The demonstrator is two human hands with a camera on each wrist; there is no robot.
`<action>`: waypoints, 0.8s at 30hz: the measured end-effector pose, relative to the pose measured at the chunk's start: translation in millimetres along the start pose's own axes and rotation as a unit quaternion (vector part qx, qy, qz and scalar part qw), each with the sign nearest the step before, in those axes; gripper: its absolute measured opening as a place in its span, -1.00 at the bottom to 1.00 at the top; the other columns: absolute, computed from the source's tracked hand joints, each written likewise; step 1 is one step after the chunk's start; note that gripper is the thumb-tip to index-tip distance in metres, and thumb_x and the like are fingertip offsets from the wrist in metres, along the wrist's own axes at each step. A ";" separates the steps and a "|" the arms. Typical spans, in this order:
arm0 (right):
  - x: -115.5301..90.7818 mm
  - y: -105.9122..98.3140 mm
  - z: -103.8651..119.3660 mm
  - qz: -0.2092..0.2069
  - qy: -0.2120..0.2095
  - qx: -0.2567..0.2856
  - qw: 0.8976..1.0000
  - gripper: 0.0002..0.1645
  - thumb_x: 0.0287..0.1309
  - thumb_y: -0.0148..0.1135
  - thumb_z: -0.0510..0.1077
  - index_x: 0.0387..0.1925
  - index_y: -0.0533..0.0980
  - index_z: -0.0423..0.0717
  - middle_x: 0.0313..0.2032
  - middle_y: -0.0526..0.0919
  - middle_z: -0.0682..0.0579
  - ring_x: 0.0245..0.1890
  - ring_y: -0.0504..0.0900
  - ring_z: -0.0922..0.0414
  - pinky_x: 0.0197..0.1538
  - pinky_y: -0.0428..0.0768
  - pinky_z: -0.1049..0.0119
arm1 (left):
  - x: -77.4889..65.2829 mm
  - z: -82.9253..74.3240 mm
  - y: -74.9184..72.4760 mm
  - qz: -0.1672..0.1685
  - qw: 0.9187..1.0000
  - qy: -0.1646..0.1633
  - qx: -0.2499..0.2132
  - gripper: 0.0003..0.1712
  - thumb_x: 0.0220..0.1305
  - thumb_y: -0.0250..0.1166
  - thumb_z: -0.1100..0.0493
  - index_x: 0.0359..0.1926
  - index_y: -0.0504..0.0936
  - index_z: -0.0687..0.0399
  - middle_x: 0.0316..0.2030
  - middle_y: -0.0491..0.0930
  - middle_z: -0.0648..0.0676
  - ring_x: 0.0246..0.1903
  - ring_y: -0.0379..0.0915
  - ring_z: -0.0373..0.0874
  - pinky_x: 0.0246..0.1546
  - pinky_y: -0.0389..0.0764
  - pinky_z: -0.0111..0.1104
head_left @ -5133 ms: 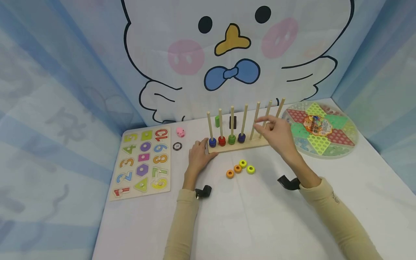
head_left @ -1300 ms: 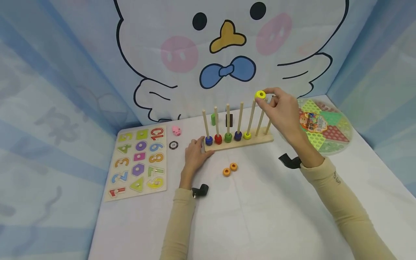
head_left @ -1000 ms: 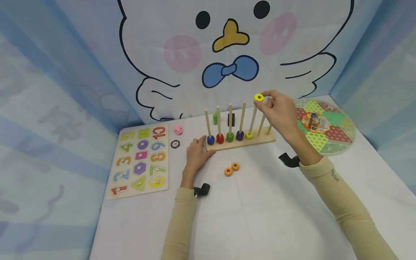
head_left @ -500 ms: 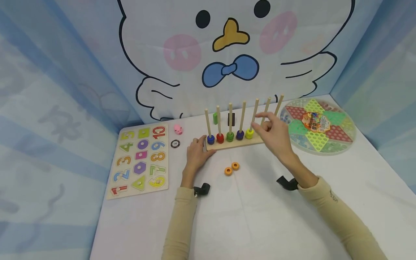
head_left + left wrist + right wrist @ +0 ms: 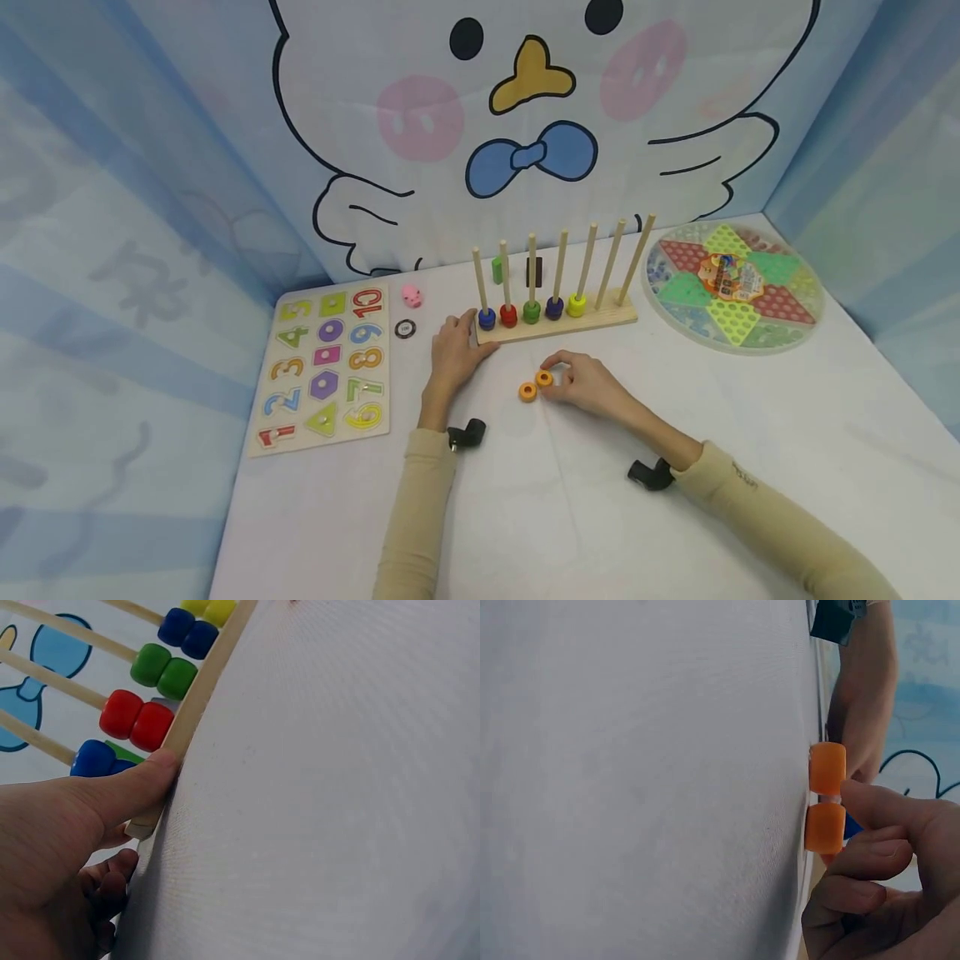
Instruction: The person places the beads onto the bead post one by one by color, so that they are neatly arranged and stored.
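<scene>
My left hand (image 5: 453, 354) grips the left end of a wooden peg rack (image 5: 558, 327), thumb along the front edge of its base. In the left wrist view, paired beads sit at the feet of the pegs: blue, red beads (image 5: 136, 720), green beads (image 5: 163, 671), dark blue and yellow. Two pegs at the rack's right end are bare. In front of the rack, my right hand (image 5: 588, 385) pinches an orange bead (image 5: 543, 378) at the tabletop between thumb and forefinger. Close beside it lies another orange bead (image 5: 527, 392). Both orange beads show in the right wrist view.
To the left lies a number and shape puzzle board (image 5: 322, 375), with a pink pig figure (image 5: 412, 295) and a round black-rimmed chip (image 5: 405, 328) beside it. A green block (image 5: 497, 270) and a dark block (image 5: 534, 272) stand behind the rack. A round checkers board (image 5: 735, 287) lies right.
Two yellow beads have gone from the table onto the fifth peg. My right hand has moved from that peg down to the orange beads. The left hand stays on the rack.
</scene>
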State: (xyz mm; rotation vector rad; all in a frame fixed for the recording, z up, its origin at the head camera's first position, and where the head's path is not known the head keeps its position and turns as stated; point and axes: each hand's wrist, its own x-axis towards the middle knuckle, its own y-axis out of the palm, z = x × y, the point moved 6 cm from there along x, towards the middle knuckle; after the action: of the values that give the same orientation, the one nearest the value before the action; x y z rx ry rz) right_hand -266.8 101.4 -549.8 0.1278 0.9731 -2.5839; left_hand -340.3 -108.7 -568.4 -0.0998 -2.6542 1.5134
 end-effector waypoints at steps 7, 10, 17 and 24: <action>2.4 0.4 -1.0 -0.012 -0.022 -0.024 0.999 -0.58 0.02 0.41 -0.02 -0.08 0.56 -0.05 -0.75 0.40 0.12 -0.74 0.29 0.24 -0.62 0.22 0.38 | 2.3 -2.1 -2.7 -0.005 1.000 0.004 -0.002 -0.10 0.06 0.36 -0.26 0.35 0.32 0.03 -0.25 0.38 0.07 -0.31 0.27 -0.07 -0.26 0.25 -0.24; -0.2 -7.4 3.8 -0.030 -0.029 -0.041 0.998 -0.58 0.04 0.39 0.00 -0.08 0.56 -0.09 -0.73 0.42 0.12 -0.73 0.32 0.23 -0.61 0.25 0.37 | 2.9 -3.2 -3.0 -0.004 1.000 0.004 -0.003 -0.10 0.07 0.35 -0.26 0.35 0.32 0.03 -0.25 0.38 0.07 -0.31 0.27 -0.07 -0.26 0.25 -0.24; -12.6 -72.6 36.0 -0.124 -0.049 -0.052 0.990 -0.51 0.12 0.34 0.04 -0.02 0.52 -0.19 -0.69 0.45 0.06 -0.72 0.34 0.16 -0.65 0.26 0.34 | 1.9 -4.4 -0.2 0.001 1.000 0.007 -0.006 -0.09 0.06 0.36 -0.26 0.34 0.32 0.04 -0.22 0.39 0.08 -0.30 0.28 -0.07 -0.24 0.27 -0.23; -24.1 -165.6 80.6 -0.268 -0.101 -0.056 0.957 -0.46 0.16 0.26 0.14 0.02 0.53 -0.15 -0.68 0.43 -0.01 -0.74 0.27 0.11 -0.68 0.19 0.32 | -1.5 0.2 0.1 -0.005 1.000 0.005 -0.004 -0.09 0.05 0.36 -0.27 0.34 0.33 0.04 -0.24 0.38 0.07 -0.31 0.28 -0.07 -0.25 0.27 -0.23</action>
State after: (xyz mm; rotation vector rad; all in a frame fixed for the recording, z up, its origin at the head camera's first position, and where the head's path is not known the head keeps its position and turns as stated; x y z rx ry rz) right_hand -303.0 170.7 -381.3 -0.4885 1.2004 -2.9249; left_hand -338.9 -109.0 -568.6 -0.0935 -2.6488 1.4946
